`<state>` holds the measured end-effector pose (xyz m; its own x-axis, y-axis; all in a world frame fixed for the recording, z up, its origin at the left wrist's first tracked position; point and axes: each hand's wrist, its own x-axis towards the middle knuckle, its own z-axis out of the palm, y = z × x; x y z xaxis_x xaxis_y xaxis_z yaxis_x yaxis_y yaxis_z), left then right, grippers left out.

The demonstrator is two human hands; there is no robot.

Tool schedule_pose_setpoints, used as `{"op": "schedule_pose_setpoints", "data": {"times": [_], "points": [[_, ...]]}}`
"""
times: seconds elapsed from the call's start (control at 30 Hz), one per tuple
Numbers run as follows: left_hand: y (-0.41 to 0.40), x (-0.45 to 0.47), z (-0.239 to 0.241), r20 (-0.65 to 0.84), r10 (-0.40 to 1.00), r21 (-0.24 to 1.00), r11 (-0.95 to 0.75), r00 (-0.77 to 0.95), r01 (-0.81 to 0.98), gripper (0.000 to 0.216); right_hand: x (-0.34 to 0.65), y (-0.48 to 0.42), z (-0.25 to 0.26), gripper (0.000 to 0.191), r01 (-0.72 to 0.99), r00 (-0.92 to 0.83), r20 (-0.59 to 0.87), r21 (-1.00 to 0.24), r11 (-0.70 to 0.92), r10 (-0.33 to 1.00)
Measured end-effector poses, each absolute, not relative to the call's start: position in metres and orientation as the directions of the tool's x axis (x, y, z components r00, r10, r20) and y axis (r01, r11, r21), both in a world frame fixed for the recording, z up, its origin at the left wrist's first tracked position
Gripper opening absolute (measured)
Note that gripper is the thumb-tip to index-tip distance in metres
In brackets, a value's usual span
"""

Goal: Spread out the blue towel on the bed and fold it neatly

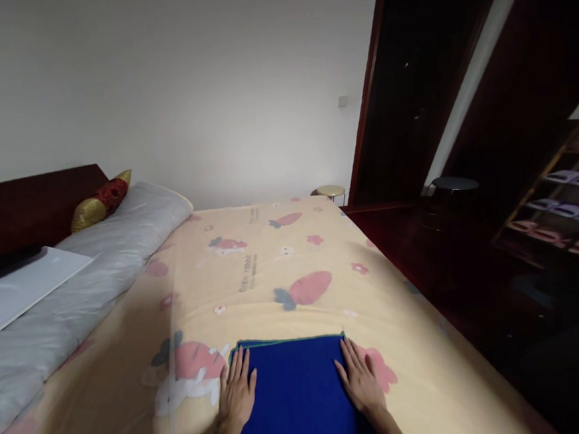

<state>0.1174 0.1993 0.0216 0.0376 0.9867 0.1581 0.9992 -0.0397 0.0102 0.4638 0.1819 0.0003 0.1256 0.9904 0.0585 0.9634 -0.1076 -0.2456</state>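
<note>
A folded blue cloth (297,397) with a thin green edge lies flat on the bed, its near end running out of the bottom of the view. My left hand (237,388) rests with fingers stretched out on the cloth's left edge, close to the far left corner. On the opposite edge, near the far right corner, my right hand (359,377) lies flat with its fingers extended. Under the cloth is a yellow bedsheet (257,320) printed with carrots, rabbits and pink flowers.
A grey quilt (107,265) runs along the left side, with a white laptop (29,284) on it. A red and gold cushion (102,201) leans by the dark headboard (32,204). Stools (330,191) stand beyond the bed; a shoe rack (564,209) is at right.
</note>
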Motion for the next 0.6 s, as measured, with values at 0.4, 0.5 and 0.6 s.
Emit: {"op": "schedule_pose_setpoints", "data": {"times": [0.4,0.5,0.6], "points": [[0.148,0.176,0.022,0.298,0.899,-0.026,-0.330,0.322,0.944,0.056,0.399,0.131,-0.001,0.060,0.947,-0.146,0.316,-0.230,0.225,0.937],[0.123,0.201,0.010,0.355,0.818,-0.064,-0.462,0.453,0.885,0.059,0.370,0.110,-0.011,0.060,0.912,-0.267,0.362,-0.204,0.355,0.893],[0.114,0.198,0.004,0.380,0.793,-0.092,-0.480,0.477,0.872,0.060,0.372,0.101,-0.015,0.062,0.911,-0.287,0.378,-0.177,0.373,0.880]]}}
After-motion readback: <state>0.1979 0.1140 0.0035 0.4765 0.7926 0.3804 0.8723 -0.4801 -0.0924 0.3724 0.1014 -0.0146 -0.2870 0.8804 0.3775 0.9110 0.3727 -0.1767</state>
